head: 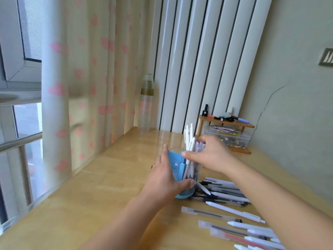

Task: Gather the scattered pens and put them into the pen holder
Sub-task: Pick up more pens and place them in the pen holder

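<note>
A clear pen holder point(177, 164) with a blue insert stands on the wooden desk point(111, 204). My left hand point(164, 179) grips its left side, thumb across the front. Several white pens point(189, 141) stand in it, tops sticking up. My right hand point(209, 154) is above the rim, fingers curled round a bunch of those pens. Several scattered pens point(232, 212), white, frosted and dark, lie flat on the desk to the right of the holder, partly under my right forearm.
A tall clear bottle point(146, 103) stands at the back by the curtain point(86, 83). A small wooden shelf point(227, 123) with small items and a clear plastic box point(228, 136) sits at the back right against the wall. The desk's left edge runs along the window.
</note>
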